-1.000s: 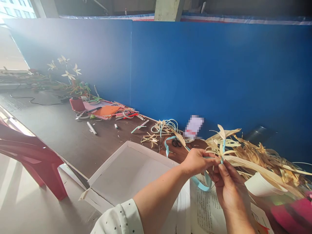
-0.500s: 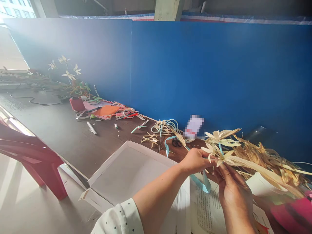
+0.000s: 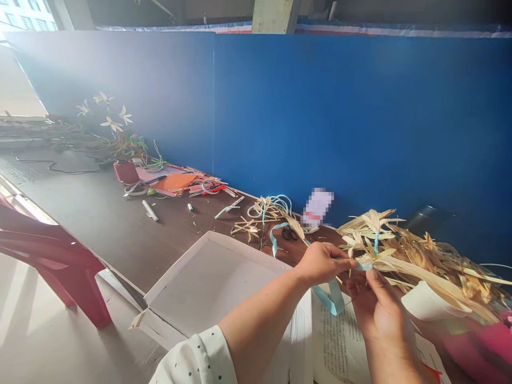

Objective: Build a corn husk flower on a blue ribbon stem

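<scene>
My left hand is closed in a pinch on a light-blue ribbon. Its short stretch runs across to the base of a pale corn-husk flower, and the loose tail loops down below. Thumb and fingers of my right hand pinch that flower by its stem, right beside the left fingertips. Above stands another husk flower on a stem wrapped in blue; how the stems join is hidden by petals and fingers.
Dried corn husks heap at the right, near a white paper cup. A white box lid lies left of my arms. Black scissors rest behind. A red chair stands left; a blue partition backs the table.
The flowers have turned and shifted slightly right. My right hand has rolled, showing more palm, and a stretch of blue ribbon now shows between the two hands.
</scene>
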`<move>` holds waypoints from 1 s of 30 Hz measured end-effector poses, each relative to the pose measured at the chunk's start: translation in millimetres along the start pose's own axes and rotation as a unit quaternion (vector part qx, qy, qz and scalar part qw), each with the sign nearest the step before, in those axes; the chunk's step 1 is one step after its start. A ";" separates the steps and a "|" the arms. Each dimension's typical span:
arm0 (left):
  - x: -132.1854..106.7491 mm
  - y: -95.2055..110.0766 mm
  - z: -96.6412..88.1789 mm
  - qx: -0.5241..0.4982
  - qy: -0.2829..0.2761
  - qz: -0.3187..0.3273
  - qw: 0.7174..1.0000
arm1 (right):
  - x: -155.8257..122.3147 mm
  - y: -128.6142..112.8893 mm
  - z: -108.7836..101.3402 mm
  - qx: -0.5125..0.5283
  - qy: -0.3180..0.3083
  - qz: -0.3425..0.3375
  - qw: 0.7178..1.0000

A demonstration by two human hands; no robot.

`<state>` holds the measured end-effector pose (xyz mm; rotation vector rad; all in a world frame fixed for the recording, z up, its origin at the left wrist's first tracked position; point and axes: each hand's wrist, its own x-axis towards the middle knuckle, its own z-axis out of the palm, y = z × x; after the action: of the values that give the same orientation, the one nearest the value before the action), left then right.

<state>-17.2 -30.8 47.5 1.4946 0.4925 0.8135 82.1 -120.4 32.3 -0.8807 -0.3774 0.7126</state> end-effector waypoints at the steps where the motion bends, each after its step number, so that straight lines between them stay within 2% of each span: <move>1: 0.4 -0.3 0.2 0.002 0.005 0.001 1.000 | -0.9 -0.1 1.2 0.003 -0.004 0.005 1.000; 9: 0.4 -1.5 0.6 0.007 -0.002 0.008 1.000 | -4.4 -0.3 4.3 0.038 -0.014 0.056 0.998; 16: -1.5 7.6 0.3 0.033 0.022 0.006 0.999 | -4.8 0.8 1.2 0.038 -0.030 0.056 0.997; 21: -4.7 13.8 -0.4 0.043 0.011 -0.005 0.999 | -6.5 0.1 4.5 0.042 -0.060 0.060 0.996; 25: -4.6 12.5 -0.5 0.038 0.007 -0.011 0.999 | -6.9 0.3 2.6 0.054 -0.058 0.073 0.994; 30: -2.0 6.0 -0.9 0.034 0.012 0.011 0.999 | -4.9 2.6 -0.7 0.047 -0.079 0.088 0.992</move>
<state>-20.3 -32.3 52.9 1.5568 0.5269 0.8403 77.9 -123.1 29.7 -0.7774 -0.4074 0.9587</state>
